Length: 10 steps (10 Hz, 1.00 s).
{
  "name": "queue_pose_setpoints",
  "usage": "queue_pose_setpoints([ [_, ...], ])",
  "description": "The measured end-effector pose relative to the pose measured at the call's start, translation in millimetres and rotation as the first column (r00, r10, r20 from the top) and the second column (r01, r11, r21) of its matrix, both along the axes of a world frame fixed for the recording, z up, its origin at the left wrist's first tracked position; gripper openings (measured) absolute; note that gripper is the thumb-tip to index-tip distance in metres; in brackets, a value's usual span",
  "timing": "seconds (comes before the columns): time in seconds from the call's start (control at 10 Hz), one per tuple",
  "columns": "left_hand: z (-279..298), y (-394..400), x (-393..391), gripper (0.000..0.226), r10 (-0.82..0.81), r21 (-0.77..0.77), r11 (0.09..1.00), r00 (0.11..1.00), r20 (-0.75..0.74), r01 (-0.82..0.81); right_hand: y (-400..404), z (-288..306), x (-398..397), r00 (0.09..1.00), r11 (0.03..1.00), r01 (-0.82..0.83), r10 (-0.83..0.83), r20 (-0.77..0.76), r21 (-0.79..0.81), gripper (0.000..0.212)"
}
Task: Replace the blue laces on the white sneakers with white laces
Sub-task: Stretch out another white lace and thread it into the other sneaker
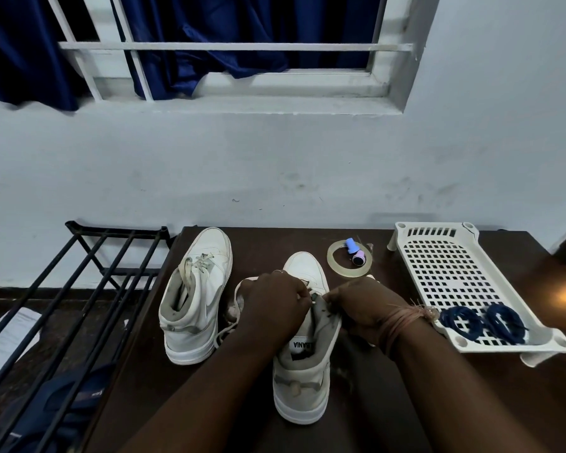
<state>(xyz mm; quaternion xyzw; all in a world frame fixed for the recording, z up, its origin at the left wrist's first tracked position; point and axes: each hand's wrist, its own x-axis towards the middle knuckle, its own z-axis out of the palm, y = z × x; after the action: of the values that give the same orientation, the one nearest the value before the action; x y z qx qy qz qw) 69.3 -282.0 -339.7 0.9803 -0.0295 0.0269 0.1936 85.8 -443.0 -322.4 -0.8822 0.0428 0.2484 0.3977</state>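
Both hands, left hand [275, 305] and right hand [363, 308], pinch the white lace [239, 286] at the near sneaker [303, 371] on the bench [356, 403]; blue laces [484, 322] lie coiled in the white tray [445, 266] to the right.

both hands, left hand [272, 305] and right hand [361, 308], pinch a white lace [239, 286] over the near sneaker [303, 371].

Dark brown wooden table [373, 403] against the wall. Resting directly on it: two white high-top sneakers [196, 299] [303, 374], a clear tape roll [335, 264], and a white perforated plastic rack [451, 282].
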Motion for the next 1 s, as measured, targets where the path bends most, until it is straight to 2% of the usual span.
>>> queue_pose_setpoints([
  [0.1, -1.1, -2.8, 0.9, 0.02, -0.01, -0.011, 1.0, 1.0, 0.01, 0.01, -3.6, -14.7, 3.4, 0.922, 0.858, 0.38, -0.319, -0.221, 0.346, 0.033],
  [0.2, -1.0, -5.4, 1.6, 0.022, -0.033, 0.039, 0.999, 0.999, 0.039, 0.031, -5.1, -19.7, 6.5, 0.911, 0.832, 0.397, -0.304, -0.279, 0.388, 0.033],
  [0.3, -3.6, -4.3, 1.7, 0.018, -0.024, 0.0, 1.0, 0.999, 0.03, 0.024, -6.0, -18.2, 8.9, 0.902, 0.818, 0.401, -0.274, -0.334, 0.413, 0.013],
  [0.4, -5.5, -3.3, 1.5, 0.014, 0.044, -0.05, 0.998, 0.999, 0.022, -0.042, -3.8, -22.5, 5.9, 0.91, 0.816, 0.383, -0.253, -0.328, 0.434, 0.021],
  [0.5, -4.5, -2.3, 2.6, 0.012, 0.054, -0.063, 0.996, 0.998, -0.022, -0.055, -2.5, -26.4, 4.1, 0.951, 0.858, 0.293, -0.217, -0.221, 0.421, 0.021],
  [0.6, 0.8, -0.3, -0.1, 0.016, 0.098, -0.131, 0.986, 0.993, -0.07, -0.106, -2.1, -25.8, 6.4, 0.972, 0.933, 0.234, -0.217, -0.092, 0.272, 0.021],
  [0.7, 2.9, 4.0, -3.3, 0.026, 0.127, -0.213, 0.966, 0.987, -0.094, -0.145, -5.9, -17.0, 14.9, 0.941, 0.895, 0.322, -0.34, 0.002, 0.31, 0.015],
  [0.8, -1.6, 12.2, -2.4, 0.044, 0.145, -0.285, 0.94, 0.975, -0.17, -0.19, -12.6, 4.3, 22.2, 0.678, 0.583, 0.461, -0.718, 0.159, 0.669, 0.011],
  [0.9, -5.8, 18.1, 0.6, 0.063, 0.166, -0.363, 0.892, 0.942, -0.293, -0.27, -12.4, 10.9, 13.5, 0.669, 0.672, 0.364, -0.671, 0.321, 0.645, 0.01],
  [1.0, -10.0, 24.1, 2.6, 0.066, 0.19, -0.37, 0.875, 0.923, -0.333, -0.314, -11.1, 2.0, -1.4, 0.883, 0.996, 0.076, -0.044, 0.467, -0.05, 0.017],
])
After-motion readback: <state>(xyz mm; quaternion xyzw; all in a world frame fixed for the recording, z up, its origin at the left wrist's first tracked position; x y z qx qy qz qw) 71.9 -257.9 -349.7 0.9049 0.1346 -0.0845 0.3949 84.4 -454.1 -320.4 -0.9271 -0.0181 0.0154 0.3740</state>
